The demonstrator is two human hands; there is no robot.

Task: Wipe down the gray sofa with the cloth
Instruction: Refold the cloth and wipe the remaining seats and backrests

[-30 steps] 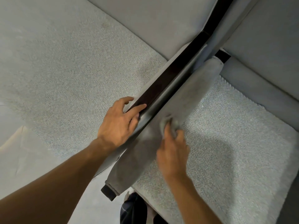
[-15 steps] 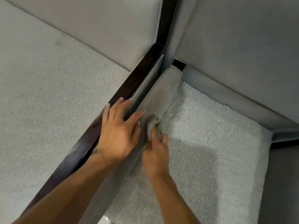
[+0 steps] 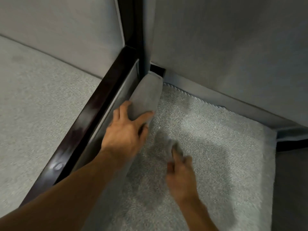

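Though smeared by blur, counted one cloth and two hands. Found the right hand curled round that bunched cloth on the gray sofa, at its nubby seat cushion, just right of the left hand. Found the left hand flat, fingers straight, on one rolled arm pad. Could not trace the cloth's edges. Noted one dark wooden frame left of that hand, both forearms cut off below.
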